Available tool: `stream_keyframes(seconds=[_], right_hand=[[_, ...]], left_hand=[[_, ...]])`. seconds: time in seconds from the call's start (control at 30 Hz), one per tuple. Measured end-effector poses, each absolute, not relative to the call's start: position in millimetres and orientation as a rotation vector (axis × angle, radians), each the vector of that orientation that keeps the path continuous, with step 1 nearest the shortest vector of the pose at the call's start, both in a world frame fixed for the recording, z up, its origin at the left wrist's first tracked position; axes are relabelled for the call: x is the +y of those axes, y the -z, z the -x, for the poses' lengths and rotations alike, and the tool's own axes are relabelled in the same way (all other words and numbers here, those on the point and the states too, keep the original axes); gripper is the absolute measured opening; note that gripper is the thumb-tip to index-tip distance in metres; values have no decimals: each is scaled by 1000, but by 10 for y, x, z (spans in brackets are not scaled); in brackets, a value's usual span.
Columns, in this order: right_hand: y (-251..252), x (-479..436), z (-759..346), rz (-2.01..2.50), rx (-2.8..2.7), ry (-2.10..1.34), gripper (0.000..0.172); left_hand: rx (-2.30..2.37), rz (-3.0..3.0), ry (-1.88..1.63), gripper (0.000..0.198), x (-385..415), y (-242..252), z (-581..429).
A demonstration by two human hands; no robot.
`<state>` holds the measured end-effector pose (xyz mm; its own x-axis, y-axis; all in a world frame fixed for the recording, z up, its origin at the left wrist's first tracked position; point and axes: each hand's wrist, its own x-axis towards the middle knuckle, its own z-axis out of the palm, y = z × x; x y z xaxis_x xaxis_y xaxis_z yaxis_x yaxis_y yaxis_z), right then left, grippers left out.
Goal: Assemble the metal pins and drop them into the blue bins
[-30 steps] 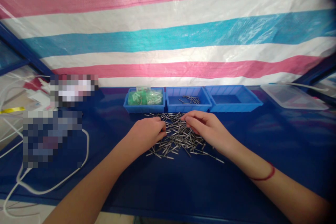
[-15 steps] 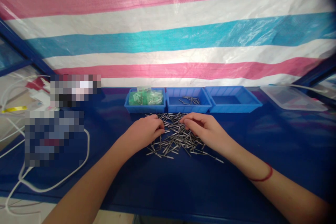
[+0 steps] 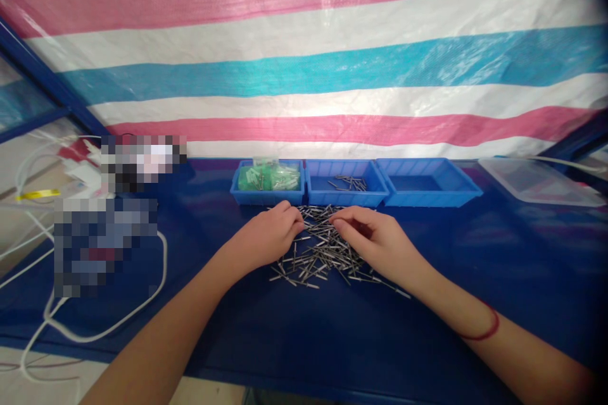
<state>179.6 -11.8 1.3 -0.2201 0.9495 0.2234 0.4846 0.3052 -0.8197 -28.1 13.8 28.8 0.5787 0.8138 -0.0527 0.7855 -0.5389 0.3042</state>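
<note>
A loose pile of metal blind rivets [image 3: 327, 250] lies on the dark blue table [image 3: 294, 335] between my hands. At the pile's left edge, my left hand [image 3: 273, 231] is closed, its fingers curled together; anything in them is hidden. Over the right side, my right hand [image 3: 373, 234] pinches thumb and forefinger together just above the rivets, and what is between the tips is too small to make out. Behind the pile, the middle blue bin [image 3: 349, 197] holds several rivets [image 3: 349, 183].
The left blue bin [image 3: 268, 200] contains green-and-clear plastic bags [image 3: 270, 177]. A third blue bin [image 3: 427, 195] stands to the right, with a translucent lid [image 3: 536, 183] beyond it. White cables [image 3: 164, 266] loop around blurred items on the left. A striped sheet [image 3: 304, 69] hangs behind.
The view has shifted slightly, so everything sits a little further right. My left fingers have drawn closer together. My right hand keeps its pinch over the pile.
</note>
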Motion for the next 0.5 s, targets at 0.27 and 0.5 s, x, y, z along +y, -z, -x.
stream_keyframes(seconds=[0.27,0.5], right_hand=[[-16,-204,-1752,1178,-1739,-773,22],[-43,-203,-1780,1131,-1718,-764,18]], left_hand=[[1146,-2273,-584,21,-20,-261,23],[1020,-2217,-654,24,-25,-244,-12]])
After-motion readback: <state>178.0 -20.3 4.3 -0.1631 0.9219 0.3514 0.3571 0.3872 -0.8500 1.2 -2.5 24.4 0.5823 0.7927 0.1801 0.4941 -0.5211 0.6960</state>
